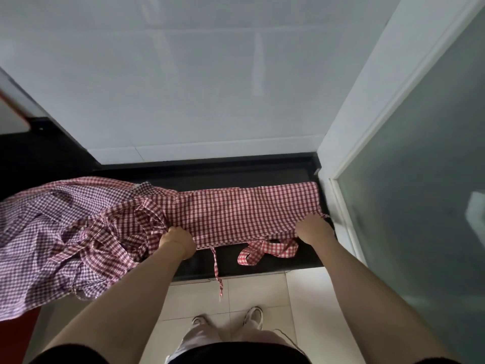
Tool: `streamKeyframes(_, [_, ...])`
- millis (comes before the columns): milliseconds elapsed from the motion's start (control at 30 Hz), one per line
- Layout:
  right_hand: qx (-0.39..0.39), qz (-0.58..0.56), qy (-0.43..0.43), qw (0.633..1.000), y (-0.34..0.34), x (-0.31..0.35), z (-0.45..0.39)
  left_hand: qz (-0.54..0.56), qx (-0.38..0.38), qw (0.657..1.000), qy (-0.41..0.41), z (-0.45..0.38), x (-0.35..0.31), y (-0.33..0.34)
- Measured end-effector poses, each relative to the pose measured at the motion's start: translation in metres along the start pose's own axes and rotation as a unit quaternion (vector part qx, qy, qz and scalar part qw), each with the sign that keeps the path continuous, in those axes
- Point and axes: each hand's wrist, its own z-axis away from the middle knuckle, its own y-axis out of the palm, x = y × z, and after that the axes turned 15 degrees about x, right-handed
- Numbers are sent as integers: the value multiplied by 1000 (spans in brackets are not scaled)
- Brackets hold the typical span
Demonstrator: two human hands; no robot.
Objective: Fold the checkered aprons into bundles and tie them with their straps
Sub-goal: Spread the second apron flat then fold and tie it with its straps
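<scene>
We see folding under way: the red-and-white checkered cotton apron (252, 208) lies as a long band on the black table (301, 256), centre frame. Left hand (178, 239) and right hand (312, 228) each pinch its near edge; we judge the next move calls for doubling it over, keeping the dangling strap (265, 252) free.

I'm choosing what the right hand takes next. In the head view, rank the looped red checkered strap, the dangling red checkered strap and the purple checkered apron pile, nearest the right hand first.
1. Looped red checkered strap, just below-left of the right hand.
2. Dangling red checkered strap, over the counter's front edge, nearer the left hand.
3. Purple checkered apron pile, far left.
</scene>
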Motion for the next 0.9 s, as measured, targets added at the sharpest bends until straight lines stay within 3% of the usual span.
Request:
streamKeyframes(100, [-92,16,23,995,-2,4,13,59,1,998,3,-14,0,-2])
streamKeyframes(267, [-51,131,68,988,16,3,17,65,28,997,-19,-22,-5,-12])
streamKeyframes(367, [-62,123,95,986,2,14,16,7,32,999,-20,-4,-19,-45])
streamKeyframes(433, [-118,80,53,988,-7,30,11,-45,-85,995,6,9,-39,-62])
streamKeyframes(500, [-209,55,-71,974,-8,52,6,-58,-262,960,79,11,-60,-66])
streamKeyframes(567, [-260,87,-217,937,8,75,-1,-32,-334,928,162,-2,-75,-51])
streamKeyframes(633, [-216,79,-326,917,30,96,-6,-29,-283,943,173,-17,-81,-35])
streamKeyframes(700, [-155,93,-355,917,55,104,-17,-26,-236,959,153,-38,-78,-17])
streamKeyframes(800, [-115,137,-331,926,72,91,-49,-9,-227,962,148,-65,-67,-1])
streamKeyframes(900, [-143,141,-266,943,60,50,-78,2,-231,962,145,-75,-64,3])
